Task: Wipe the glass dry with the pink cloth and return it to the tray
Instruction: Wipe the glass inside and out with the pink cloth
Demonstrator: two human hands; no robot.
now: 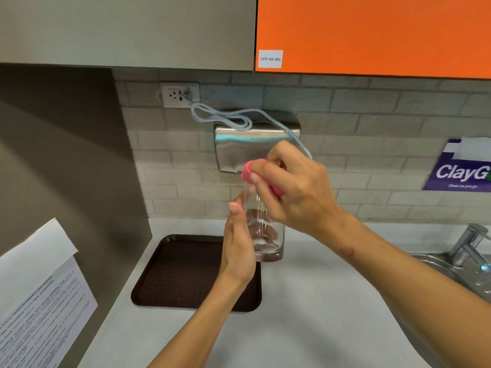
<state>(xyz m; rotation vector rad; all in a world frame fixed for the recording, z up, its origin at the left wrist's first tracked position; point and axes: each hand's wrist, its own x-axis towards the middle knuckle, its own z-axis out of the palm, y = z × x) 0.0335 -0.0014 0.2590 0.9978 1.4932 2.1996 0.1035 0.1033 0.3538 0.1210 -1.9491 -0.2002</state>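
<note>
Wiping the rim of the tall glass, not yet returned to the tray.

The clear glass point(264, 227) is held upright in the air above the tabletop point(305, 301), over the right edge of the brown tray point(180, 274). The left hand point(237, 248) wraps its lower part, fingers closed around it. The right hand point(295, 187) pinches the bunched pink cloth point(252, 172) against the rim. I judge the drying is in progress; next, finish wiping, then lower the glass onto the tray.
</note>
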